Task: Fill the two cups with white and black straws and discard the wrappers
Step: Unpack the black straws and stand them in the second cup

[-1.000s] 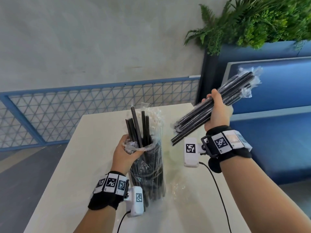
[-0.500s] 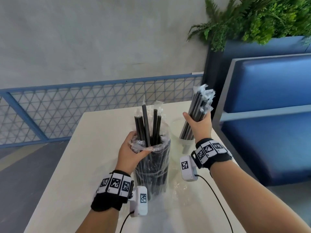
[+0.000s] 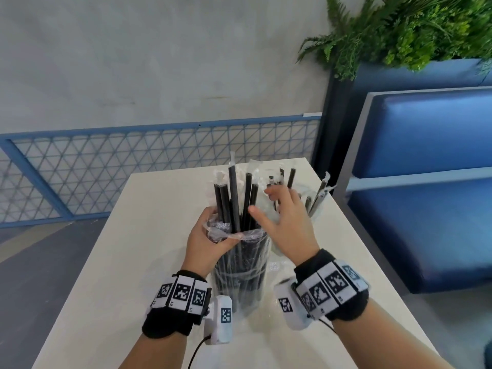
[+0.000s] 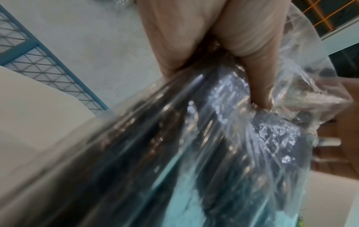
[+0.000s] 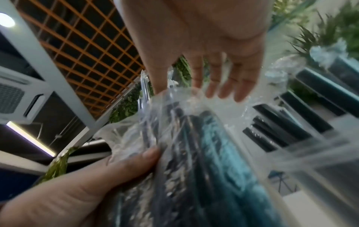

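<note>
A clear plastic bag of black straws stands upright on the table, and several straws stick out of its open top. My left hand grips the bag's rim; its fingers press into the plastic. My right hand hovers open just right of the bag's top with fingers spread, holding nothing. Behind it stands a clear cup with black wrapped straws leaning in it; the cup itself is mostly hidden. The right wrist view shows the bag and those straws.
The cream table ends close to a blue bench on the right. A planter with ferns stands behind it, and a blue mesh railing runs past the far edge. Crumpled clear plastic lies by the bag's base.
My right hand carried a bundle of black straws down into the cup, let go of it, and moved left toward the bag with open fingers. The left hand kept its grip.
</note>
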Demonstrator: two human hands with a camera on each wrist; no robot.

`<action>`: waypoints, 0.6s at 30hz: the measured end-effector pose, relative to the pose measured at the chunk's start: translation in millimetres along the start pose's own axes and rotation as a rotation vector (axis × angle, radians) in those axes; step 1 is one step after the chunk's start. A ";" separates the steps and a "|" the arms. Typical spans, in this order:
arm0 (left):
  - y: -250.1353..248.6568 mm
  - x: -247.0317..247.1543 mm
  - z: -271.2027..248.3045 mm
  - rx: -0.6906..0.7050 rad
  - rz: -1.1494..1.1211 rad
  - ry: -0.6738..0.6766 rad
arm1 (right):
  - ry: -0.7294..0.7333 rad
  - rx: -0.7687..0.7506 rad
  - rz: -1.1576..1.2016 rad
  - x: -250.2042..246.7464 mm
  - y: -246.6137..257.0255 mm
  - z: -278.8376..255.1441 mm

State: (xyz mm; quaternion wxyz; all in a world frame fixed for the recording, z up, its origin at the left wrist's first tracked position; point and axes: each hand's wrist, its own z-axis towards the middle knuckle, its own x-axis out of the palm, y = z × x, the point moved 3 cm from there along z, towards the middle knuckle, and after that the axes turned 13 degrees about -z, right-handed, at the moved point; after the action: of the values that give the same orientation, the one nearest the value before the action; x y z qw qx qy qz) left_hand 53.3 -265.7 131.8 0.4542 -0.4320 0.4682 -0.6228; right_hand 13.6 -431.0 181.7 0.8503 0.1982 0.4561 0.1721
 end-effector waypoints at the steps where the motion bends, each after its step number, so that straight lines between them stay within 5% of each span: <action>1: -1.0 0.8 -2.5 0.015 -0.002 0.008 | 0.096 0.037 -0.043 6.0 -2.5 -5.5; 4: 0.0 0.8 -10.1 0.033 0.016 0.021 | 0.314 0.150 0.025 14.5 -6.6 -15.4; 12: 9.5 -3.5 -17.7 -0.037 0.029 0.041 | 0.325 0.352 0.553 21.3 -7.4 -32.7; 16: 8.5 -2.4 -20.1 -0.023 0.038 0.018 | -0.100 -0.012 0.045 3.9 5.9 -37.1; 18: 7.9 -1.0 -21.7 -0.016 0.038 0.011 | -0.124 -0.188 -0.188 1.5 15.9 -39.9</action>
State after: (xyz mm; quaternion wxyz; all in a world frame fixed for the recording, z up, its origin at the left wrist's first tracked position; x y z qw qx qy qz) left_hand 33.9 -261.8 119.9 0.4599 -0.4234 0.4838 -0.6125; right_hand -21.0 -409.5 168.3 0.9041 0.0844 0.4011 0.1210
